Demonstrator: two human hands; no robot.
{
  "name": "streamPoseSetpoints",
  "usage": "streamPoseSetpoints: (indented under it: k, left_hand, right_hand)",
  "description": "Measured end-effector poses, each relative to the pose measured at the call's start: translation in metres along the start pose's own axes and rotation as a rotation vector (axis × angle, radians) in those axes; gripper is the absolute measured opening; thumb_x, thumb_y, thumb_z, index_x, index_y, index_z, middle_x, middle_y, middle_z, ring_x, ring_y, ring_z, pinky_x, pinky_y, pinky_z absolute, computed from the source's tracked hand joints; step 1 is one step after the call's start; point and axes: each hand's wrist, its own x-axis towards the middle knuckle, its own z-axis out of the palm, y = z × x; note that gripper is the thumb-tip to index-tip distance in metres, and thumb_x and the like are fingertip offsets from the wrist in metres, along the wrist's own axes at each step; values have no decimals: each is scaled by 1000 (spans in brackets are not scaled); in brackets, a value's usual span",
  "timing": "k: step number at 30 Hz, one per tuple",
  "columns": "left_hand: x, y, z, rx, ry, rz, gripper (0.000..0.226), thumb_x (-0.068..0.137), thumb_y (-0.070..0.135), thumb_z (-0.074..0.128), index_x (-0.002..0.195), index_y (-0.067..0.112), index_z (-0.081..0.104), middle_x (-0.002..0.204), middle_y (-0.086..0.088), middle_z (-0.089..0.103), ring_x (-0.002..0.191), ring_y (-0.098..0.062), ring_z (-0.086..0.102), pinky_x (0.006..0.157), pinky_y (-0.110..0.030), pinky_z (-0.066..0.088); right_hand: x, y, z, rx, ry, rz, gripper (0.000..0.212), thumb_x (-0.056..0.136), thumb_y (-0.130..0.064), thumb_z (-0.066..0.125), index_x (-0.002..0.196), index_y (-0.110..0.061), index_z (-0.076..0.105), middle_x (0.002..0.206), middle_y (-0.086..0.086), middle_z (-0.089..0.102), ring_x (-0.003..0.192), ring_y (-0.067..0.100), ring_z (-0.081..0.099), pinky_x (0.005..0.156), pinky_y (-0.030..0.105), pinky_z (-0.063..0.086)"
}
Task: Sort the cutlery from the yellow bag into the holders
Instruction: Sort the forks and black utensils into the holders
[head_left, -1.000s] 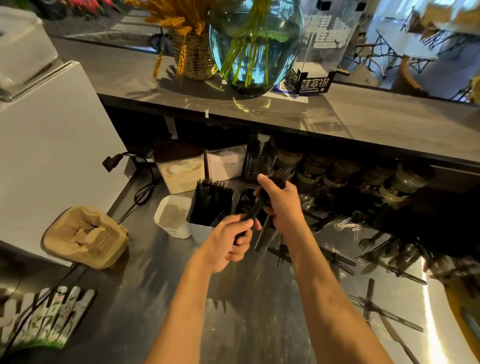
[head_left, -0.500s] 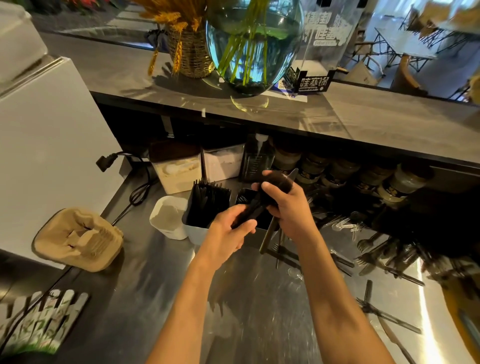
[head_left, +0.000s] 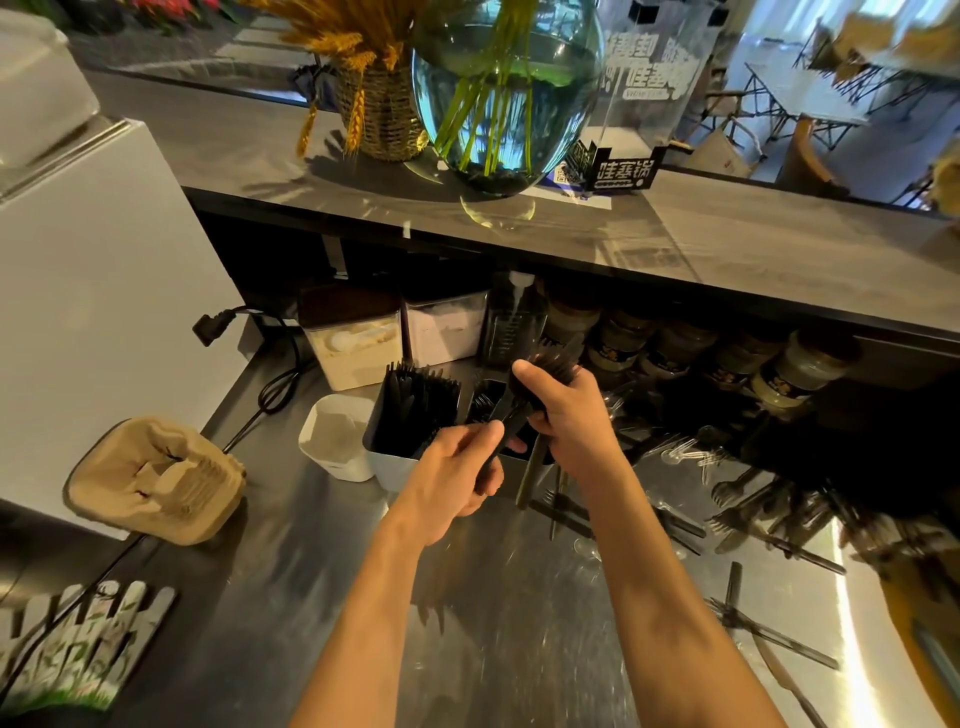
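Both hands busy with black cutlery over the holders
Right hand (head_left: 566, 421) grasps a bunch of black cutlery (head_left: 545, 364) — left hand (head_left: 457, 475) pinches one piece's handle — above the holders (head_left: 410, 415) at the counter's (head_left: 467, 623) back edge.

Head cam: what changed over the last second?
Little. The right hand keeps its bundle of black cutlery over the holders; the left hand slid up its grip on the handles toward the right hand. Loose cutlery on the counter stayed put.

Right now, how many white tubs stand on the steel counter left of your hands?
2: an empty white cup at far left, and touching it a white holder packed with black cutlery. Others may be hidden behind the hands.
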Motion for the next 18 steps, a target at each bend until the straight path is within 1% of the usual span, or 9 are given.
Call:
streamPoseSetpoints:
  k: [2, 4, 6, 8, 9, 11, 12, 15, 18]
  left_hand:
    - [0, 1, -2, 32, -41, -25, 42, 104, 41, 42, 89, 11, 65, 54, -2, 36, 41, -12, 22, 42, -26, 15]
    - [0, 1, -6, 62, -93, -63, 47, 104, 47, 39, 85, 11, 64, 53, -1, 32, 42, -13, 21, 40, -25, 16]
    - [0, 1, -5, 138, -105, -89, 54, 104, 51, 35, 88, 9, 64, 55, -3, 35, 42, -14, 25, 39, -25, 23]
    - [3, 4, -3, 196, -2, -70, 56, 102, 55, 34, 98, 9, 65, 66, -7, 53, 47, -14, 45, 48, -24, 43]
    - [6, 4, -3, 183, 86, -41, 52, 101, 54, 34, 104, 13, 65, 78, -9, 63, 57, -15, 58, 59, -25, 52]
    - [13, 3, -9, 127, 274, 22, 39, 105, 43, 35, 107, 20, 66, 101, -9, 68, 87, -19, 69, 83, -36, 57]
    - [16, 3, -13, 104, 353, 35, 34, 107, 36, 36, 105, 21, 67, 104, -9, 69, 95, -22, 68, 87, -41, 56]
    - [18, 3, -19, -16, 507, 53, 29, 106, 22, 41, 99, 15, 69, 96, -8, 72, 90, -24, 69, 80, -40, 56]
    - [18, 6, -16, -106, 530, 70, 31, 105, 19, 41, 97, 12, 70, 93, -8, 73, 83, -22, 71, 74, -37, 58]
  right_hand:
    - [0, -4, -1, -68, -19, 22, 12, 98, -17, 62, 89, -9, 64, 67, -2, 65, 61, 9, 62, 51, 17, 41]
    - [0, -5, -4, -116, -42, 52, 12, 97, -20, 65, 96, -9, 69, 77, 6, 66, 75, 20, 64, 62, 27, 44]
    - [0, -5, -7, -159, -34, 34, 14, 96, -20, 66, 93, -6, 69, 77, 10, 63, 75, 28, 60, 60, 29, 44]
    - [0, -7, -9, -187, 33, -45, 13, 96, -19, 66, 89, -8, 66, 72, 5, 63, 69, 28, 58, 53, 25, 44]
    - [0, -10, -11, -194, 99, -91, 12, 96, -20, 66, 88, -10, 66, 71, 2, 64, 66, 25, 60, 50, 22, 45]
    - [0, -20, -18, -202, 271, -165, 10, 97, -18, 64, 88, -17, 64, 78, 2, 66, 65, 14, 65, 49, 18, 48]
    - [1, -25, -23, -219, 354, -206, 11, 98, -18, 63, 87, -20, 62, 81, 3, 66, 65, 8, 66, 50, 18, 50]
    - [7, -33, -36, -421, 491, -372, 18, 99, -20, 62, 83, -29, 59, 82, 3, 67, 71, 12, 69, 59, 34, 59]
    - [16, -21, -31, -600, 432, -374, 15, 100, -20, 59, 88, -28, 59, 80, -4, 66, 68, 9, 66, 63, 34, 57]
